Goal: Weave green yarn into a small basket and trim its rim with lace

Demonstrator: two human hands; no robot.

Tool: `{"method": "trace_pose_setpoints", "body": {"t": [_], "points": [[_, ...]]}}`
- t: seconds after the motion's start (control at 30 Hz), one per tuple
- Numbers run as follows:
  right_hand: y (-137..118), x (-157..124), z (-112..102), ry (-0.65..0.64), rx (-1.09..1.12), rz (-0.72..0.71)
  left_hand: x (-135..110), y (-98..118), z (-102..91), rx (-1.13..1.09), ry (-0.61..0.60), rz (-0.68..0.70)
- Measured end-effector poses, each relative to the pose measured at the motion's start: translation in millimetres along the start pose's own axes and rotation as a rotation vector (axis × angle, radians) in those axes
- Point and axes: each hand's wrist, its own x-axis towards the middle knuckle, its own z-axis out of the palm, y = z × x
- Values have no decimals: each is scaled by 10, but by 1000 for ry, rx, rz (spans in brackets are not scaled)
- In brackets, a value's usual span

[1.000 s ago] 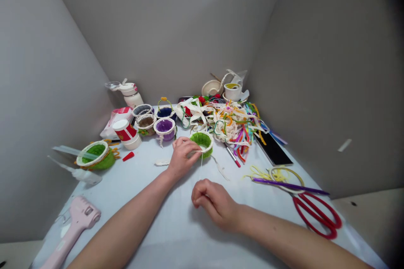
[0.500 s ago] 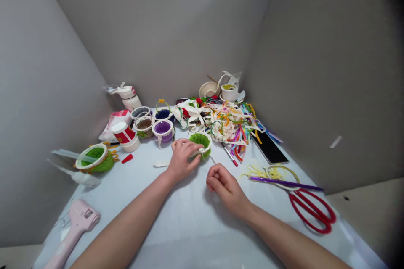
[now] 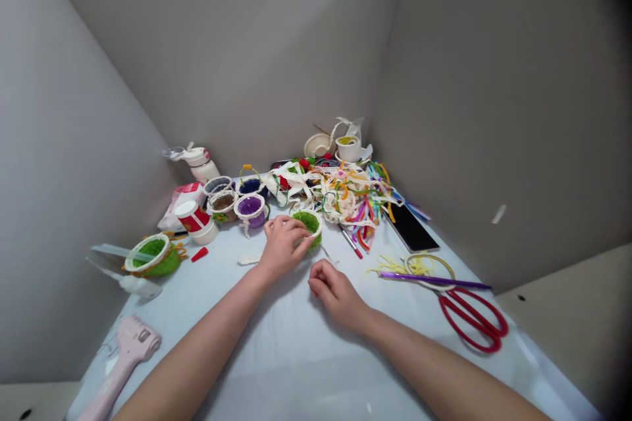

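Observation:
A small green basket (image 3: 309,222) with a white lace rim stands on the white table (image 3: 296,355). My left hand (image 3: 281,245) grips its near side, fingers curled over the rim. Just in front of the basket, my right hand (image 3: 333,289) rests on the table with its fingers pinched together. A thin white strip runs from the basket toward this hand, but I cannot make out whether the fingers hold it.
Behind the basket lies a heap of lace and coloured strips (image 3: 345,194). Several small baskets (image 3: 249,207), a red and white cup (image 3: 193,219) and a larger green basket (image 3: 152,254) stand left. Red scissors (image 3: 474,322), a black phone (image 3: 409,227) and a pink tool (image 3: 123,358) lie around.
My right hand has moved from lower down on the table up to just in front of the basket. My left hand stays on the basket.

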Motion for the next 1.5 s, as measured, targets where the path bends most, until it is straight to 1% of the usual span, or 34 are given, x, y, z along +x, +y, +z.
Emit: {"method": "trace_pose_setpoints", "body": {"t": [0.1, 0.2, 0.27, 0.33, 0.4, 0.53, 0.57, 0.63, 0.73, 0.87, 1.03, 1.1, 1.23, 1.27, 1.37, 1.5], "points": [[1, -2, -2, 17, 19, -17, -6, 55, -64, -27, 19, -47], [-11, -20, 2, -1, 21, -56, 52, 147, -92, -28, 39, -110], [-18, -36, 6, -11, 15, -82, 125, 206, -96, -11, -18, -121], [-17, -43, 15, 5, 58, -79, 202, 241, -97, 3, -113, -116], [-5, -25, 26, 63, 201, -35, 258, 246, -99, 1, -163, -125], [50, 103, 28, 281, 730, 164, 266, 237, -87, -9, -160, -194], [64, 147, 17, 321, 822, 203, 249, 243, -79, -13, -159, -206], [84, 234, -21, 357, 919, 248, 208, 268, -58, -14, -158, -208], [79, 328, -97, 329, 992, 297, 154, 312, -33, 4, -148, -176], [25, 373, -182, 232, 1077, 361, 129, 318, -7, 15, -119, -137], [-7, 364, -282, 172, 1165, 375, 138, 291, 28, -5, -95, -137], [7, 357, -319, 175, 1187, 369, 131, 271, 13, -39, -54, -138], [60, 358, -342, 170, 1187, 395, 52, 166, -79, -129, 90, -114], [73, 364, -335, 160, 1181, 406, 20, 132, -101, -132, 94, -105], [97, 394, -302, 125, 1160, 426, -77, 46, -122, -83, 46, -76], [75, 418, -288, 92, 1156, 408, -131, 19, -59, -44, 15, -42]]}}
